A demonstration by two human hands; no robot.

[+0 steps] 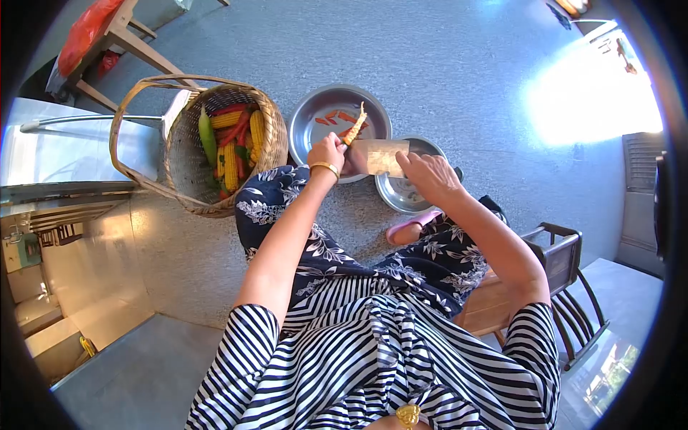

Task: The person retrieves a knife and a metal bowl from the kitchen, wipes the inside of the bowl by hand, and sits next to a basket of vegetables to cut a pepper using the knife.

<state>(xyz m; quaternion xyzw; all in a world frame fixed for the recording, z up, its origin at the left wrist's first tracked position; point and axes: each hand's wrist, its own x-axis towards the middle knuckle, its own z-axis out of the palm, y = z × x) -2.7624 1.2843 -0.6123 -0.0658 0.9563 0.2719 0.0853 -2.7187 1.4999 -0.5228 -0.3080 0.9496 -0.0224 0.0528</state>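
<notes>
My left hand (327, 153) is closed on the lower end of a thin, pale orange root-like vegetable (354, 127), which points up and away over a large metal basin (299, 107). Several orange-red pieces (347, 117) lie in that basin. A broad cleaver (380, 156) is in my right hand (432, 175), its blade reaching left close to the vegetable's lower end. Below the blade stands a smaller metal bowl (393, 200), partly hidden by the cleaver and my right hand; what lies in it is too small to tell.
At the left stands a wicker basket (274, 143) with yellow corn (231, 166), a green cob (208, 137) and red peppers. A wooden table (143, 54) is at the upper left. A wooden chair (559, 251) is at the right. Bright light falls on the floor at upper right.
</notes>
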